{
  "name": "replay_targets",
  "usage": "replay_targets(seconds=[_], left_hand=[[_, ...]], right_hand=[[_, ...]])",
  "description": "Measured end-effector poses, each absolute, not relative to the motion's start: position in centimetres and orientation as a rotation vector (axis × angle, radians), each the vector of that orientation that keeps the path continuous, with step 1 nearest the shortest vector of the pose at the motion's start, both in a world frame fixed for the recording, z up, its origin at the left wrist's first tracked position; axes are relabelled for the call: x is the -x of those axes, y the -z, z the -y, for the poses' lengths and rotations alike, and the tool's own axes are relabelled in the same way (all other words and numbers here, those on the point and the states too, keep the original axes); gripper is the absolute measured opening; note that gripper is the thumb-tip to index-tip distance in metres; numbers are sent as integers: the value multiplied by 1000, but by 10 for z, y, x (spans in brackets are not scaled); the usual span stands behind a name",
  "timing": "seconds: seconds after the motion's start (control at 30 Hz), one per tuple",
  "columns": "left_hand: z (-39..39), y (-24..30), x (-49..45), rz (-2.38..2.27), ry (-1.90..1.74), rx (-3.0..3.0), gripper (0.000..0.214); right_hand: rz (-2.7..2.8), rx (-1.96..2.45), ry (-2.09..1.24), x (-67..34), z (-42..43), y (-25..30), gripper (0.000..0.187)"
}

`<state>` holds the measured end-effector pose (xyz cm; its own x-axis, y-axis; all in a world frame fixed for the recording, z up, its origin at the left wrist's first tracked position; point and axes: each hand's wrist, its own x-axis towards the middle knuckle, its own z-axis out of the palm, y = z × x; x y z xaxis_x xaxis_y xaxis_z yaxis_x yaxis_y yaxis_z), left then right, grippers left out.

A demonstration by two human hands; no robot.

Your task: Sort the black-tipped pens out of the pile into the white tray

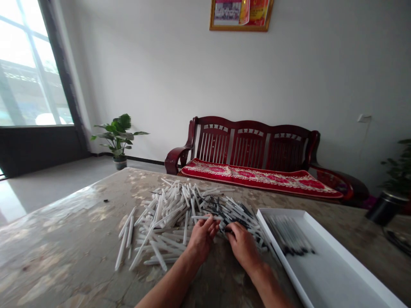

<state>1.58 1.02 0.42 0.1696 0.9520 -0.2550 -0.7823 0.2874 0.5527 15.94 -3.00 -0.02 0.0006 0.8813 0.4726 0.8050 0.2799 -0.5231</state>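
My left hand (204, 235) pinches a white pen barrel (199, 217), which lies nearly level and points left. Close beside it, my right hand (240, 240) has its fingers closed at a small black piece (228, 229), perhaps a pen cap, mostly hidden by the fingers. Left of and behind my hands spreads a heap of loose white pen barrels (170, 209). Dark, slim pen parts (237, 211) lie in a pile just beyond my right hand. In the white tray (308, 282) to the right, a row of pens (289, 233) lies side by side, black ends towards me.
The patterned table (80, 256) carries everything. A small black bit (105, 200) lies far left on it, and a black pot (387, 207) with a plant stands at the right. Behind are a red wooden bench (250, 141) and a potted plant (118, 137).
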Motion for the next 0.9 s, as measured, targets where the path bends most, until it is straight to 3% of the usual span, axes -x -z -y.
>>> replay_targets(seconds=[0.07, 0.2, 0.33, 0.9], left_hand=[[-9, -4, -17, -612, -1258, -330, 15], [-8, -5, -21, -629, -1235, -314, 14], [-7, -6, -23, -630, -1232, -314, 15], [-4, -6, -24, -617, -1214, -388, 17]], right_hand=[[1551, 1409, -305, -163, 25, 4, 16], [1111, 1275, -670, -163, 19, 2, 35], [874, 1174, -894, -155, 20, -5, 38], [850, 1214, -809, -145, 21, -2, 39]])
